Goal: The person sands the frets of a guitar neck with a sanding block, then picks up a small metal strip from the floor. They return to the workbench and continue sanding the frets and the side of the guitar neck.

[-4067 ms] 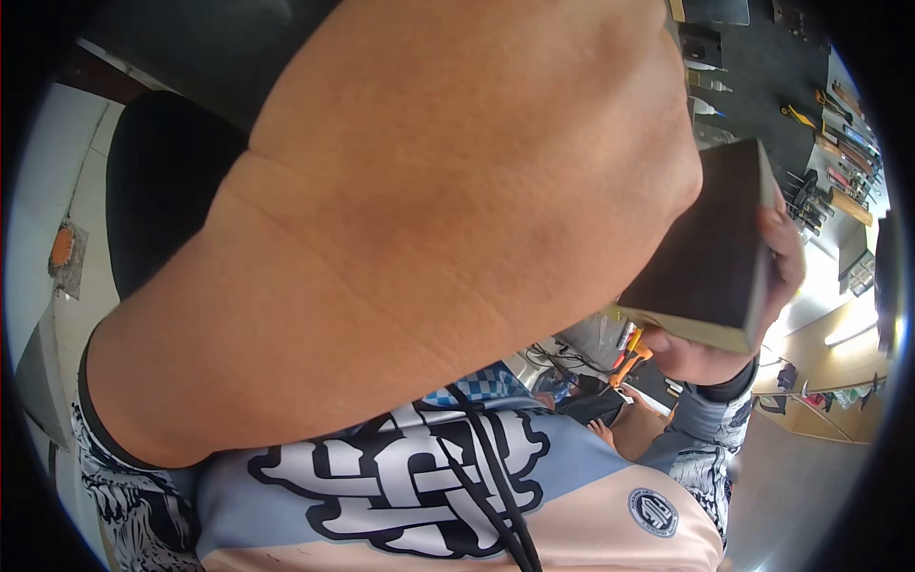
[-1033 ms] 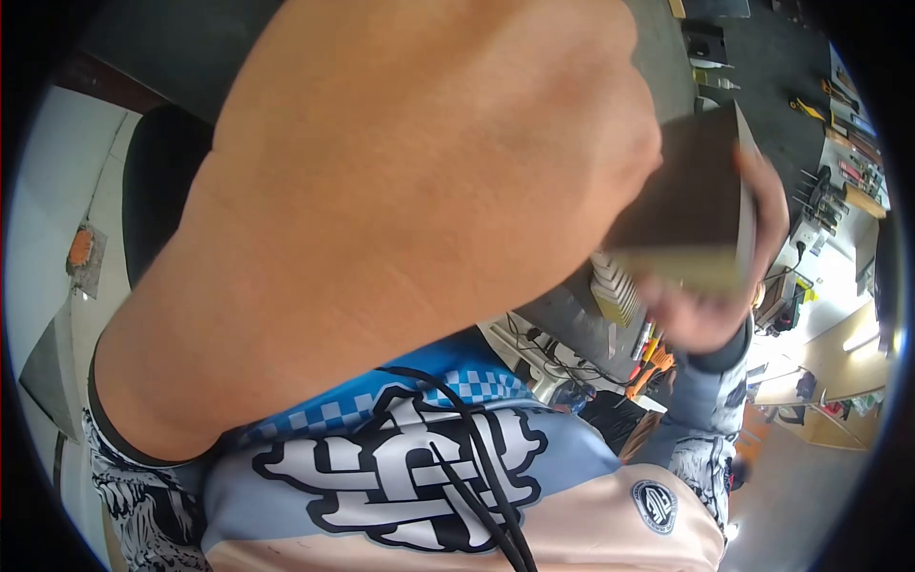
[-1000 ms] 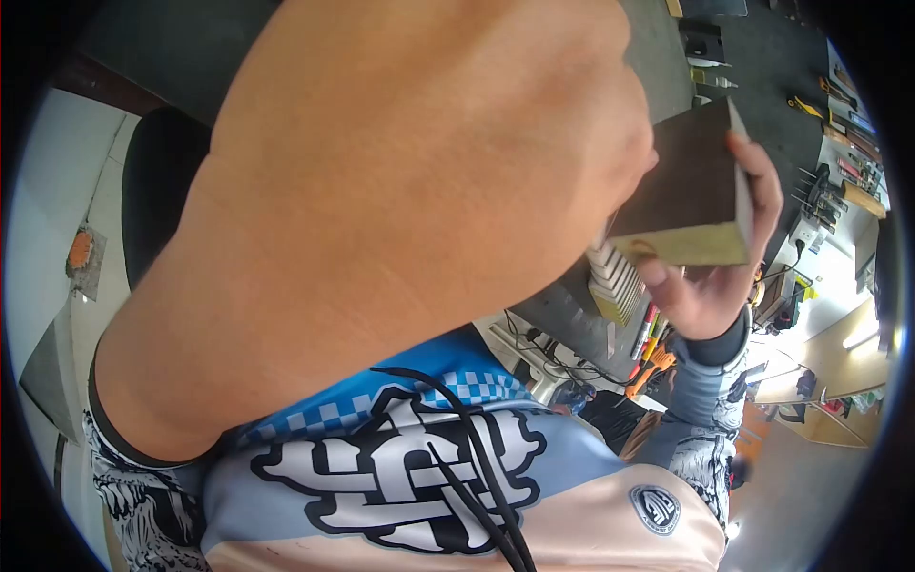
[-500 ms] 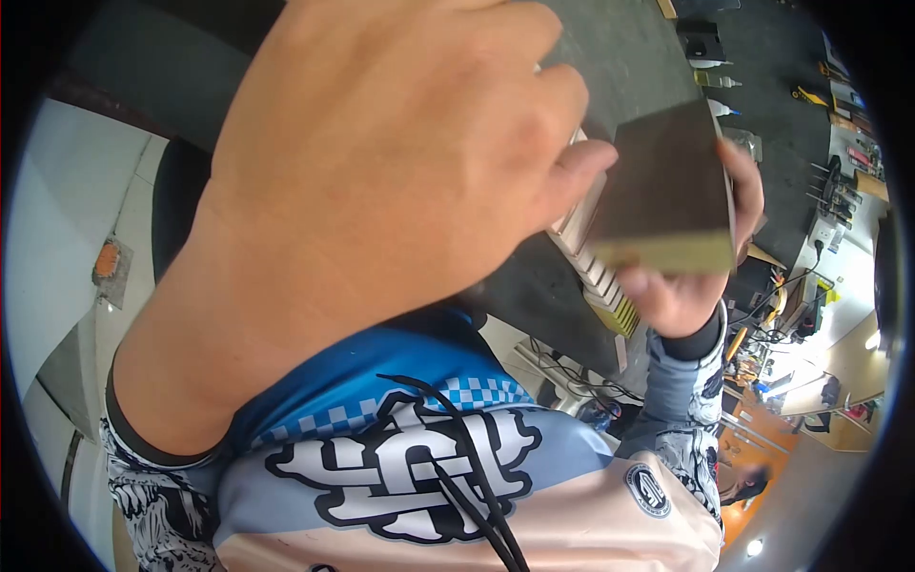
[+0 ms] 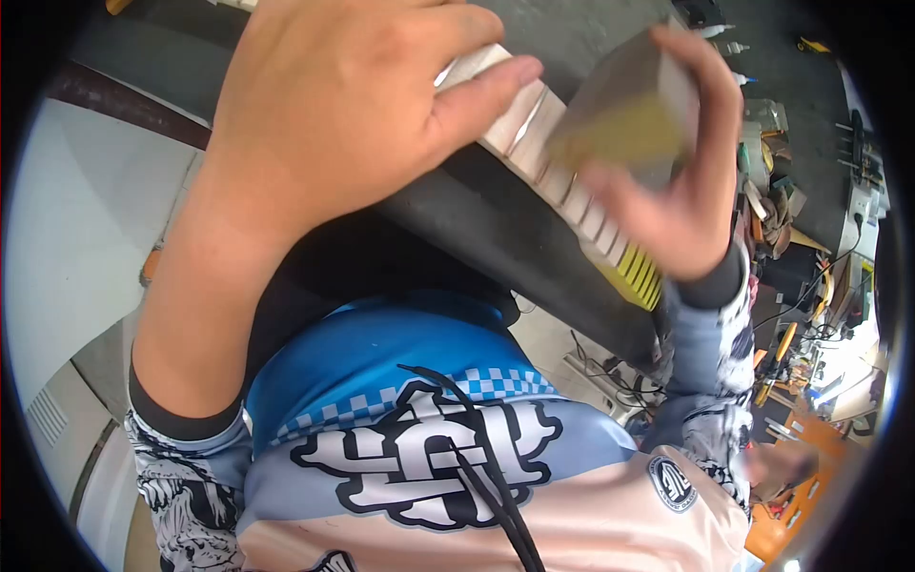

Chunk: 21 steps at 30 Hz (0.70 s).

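Note:
My right hand (image 5: 681, 205) grips a block (image 5: 610, 119) with a grey-brown face and an olive-yellow side, its fingers around the far edge and its thumb at the near side. The block is tilted and smeared by motion. Beneath it runs a row of pale slabs (image 5: 543, 157) with yellow-green edges (image 5: 637, 272) at the near end. Over the far part of this row lies my left hand (image 5: 372, 91), back up, fingers curled and thumb along the pale slabs. What its fingers close on is hidden; a shiny edge shows beside them.
The row lies on a dark workbench (image 5: 543, 257) near its edge. Small bottles (image 5: 715, 31) stand at the far side. Tools, cables and a power strip (image 5: 863, 205) crowd the right. A person (image 5: 777, 472) is blurred at the lower right.
Both hands have moved up in the view, the left also leftward, showing more of the slab row. The block has tilted so that more of its yellow side shows.

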Motion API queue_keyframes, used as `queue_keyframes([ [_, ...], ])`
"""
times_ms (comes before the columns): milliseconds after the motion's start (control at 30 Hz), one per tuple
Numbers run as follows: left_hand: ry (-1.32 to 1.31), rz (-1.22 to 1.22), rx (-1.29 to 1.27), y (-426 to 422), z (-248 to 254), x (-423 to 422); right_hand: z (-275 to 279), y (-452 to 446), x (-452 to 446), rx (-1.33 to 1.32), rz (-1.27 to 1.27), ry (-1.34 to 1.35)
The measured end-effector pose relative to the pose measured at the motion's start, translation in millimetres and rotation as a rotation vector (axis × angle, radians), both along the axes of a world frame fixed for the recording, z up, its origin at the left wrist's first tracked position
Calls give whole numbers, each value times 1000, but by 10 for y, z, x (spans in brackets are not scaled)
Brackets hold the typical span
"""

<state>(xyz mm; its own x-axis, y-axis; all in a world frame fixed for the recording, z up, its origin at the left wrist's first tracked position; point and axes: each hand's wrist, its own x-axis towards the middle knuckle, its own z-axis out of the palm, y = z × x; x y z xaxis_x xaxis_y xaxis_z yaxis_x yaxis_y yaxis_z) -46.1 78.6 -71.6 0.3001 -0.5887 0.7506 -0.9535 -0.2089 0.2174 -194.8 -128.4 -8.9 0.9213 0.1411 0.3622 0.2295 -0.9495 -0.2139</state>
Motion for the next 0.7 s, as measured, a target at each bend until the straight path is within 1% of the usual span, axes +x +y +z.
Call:
queue_keyframes([
  [33, 0, 5, 14, 2, 7, 5, -13, 7, -7, -5, -19, -4],
  [100, 0, -8, 3, 14, -4, 52, 27, 251, 4, -54, 93, 5],
  [200, 45, -88, -5, -60, -145, 211, 21, 186, 32, -32, 50, -13],
  [267, 47, -111, 1, -77, -123, 241, -66, 82, 199, 122, -52, -85],
  [300, 32, -104, 2, -67, -88, 239, 8, 171, 100, -93, 89, -69],
  [367, 24, -63, 53, -46, -51, 226, 54, 406, 20, -163, 176, 20],
  [433, 33, -17, 113, -43, -14, 227, -32, 240, 81, -81, 60, -22],
  [467, 43, -8, 128, -38, 9, 221, -91, 62, 193, -19, -42, -80],
  [533, 78, -32, 118, -28, 65, 197, -101, 21, 264, 154, 44, -40],
  [567, 90, -38, 117, -19, 83, 203, -60, 111, 226, 46, 133, 0],
  [667, 90, -42, 139, -15, 61, 236, -129, 486, 186, -104, 37, -201],
  [700, 79, -44, 131, -10, 34, 247, -130, 226, 268, -62, -26, -216],
])
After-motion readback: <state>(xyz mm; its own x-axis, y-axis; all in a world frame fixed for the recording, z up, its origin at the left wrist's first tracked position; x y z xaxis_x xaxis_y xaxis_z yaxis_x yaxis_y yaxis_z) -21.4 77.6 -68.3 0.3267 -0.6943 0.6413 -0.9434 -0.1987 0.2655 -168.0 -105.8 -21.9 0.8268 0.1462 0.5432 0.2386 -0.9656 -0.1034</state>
